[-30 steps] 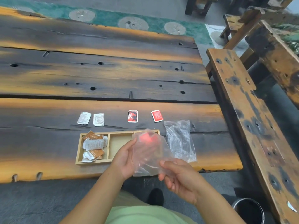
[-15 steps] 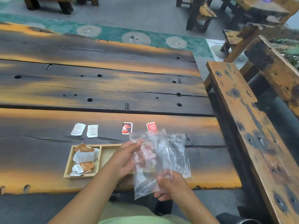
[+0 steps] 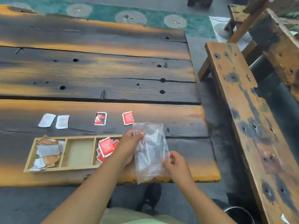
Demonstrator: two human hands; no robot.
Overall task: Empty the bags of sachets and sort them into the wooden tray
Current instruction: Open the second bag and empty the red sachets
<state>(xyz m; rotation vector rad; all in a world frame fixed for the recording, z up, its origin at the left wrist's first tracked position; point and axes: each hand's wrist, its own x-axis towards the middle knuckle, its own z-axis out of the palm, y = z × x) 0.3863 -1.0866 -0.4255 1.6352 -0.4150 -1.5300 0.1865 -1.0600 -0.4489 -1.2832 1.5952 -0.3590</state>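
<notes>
Head view: left hand (image 3: 129, 146) pinches the top edge of a clear plastic bag (image 3: 150, 152); right hand (image 3: 175, 167) grips its lower right side, above the bench (image 3: 97, 75) edge. Wooden tray (image 3: 79, 168): orange and white sachets (image 3: 47, 152) in the left compartment, red sachets (image 3: 106, 147) in the right. Four loose sachets (image 3: 100, 118) lie beyond it.

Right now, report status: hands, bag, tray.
Both hands, left and right, on clear bag. Red sachets in tray, middle compartment bare. Nothing blocking.
</notes>
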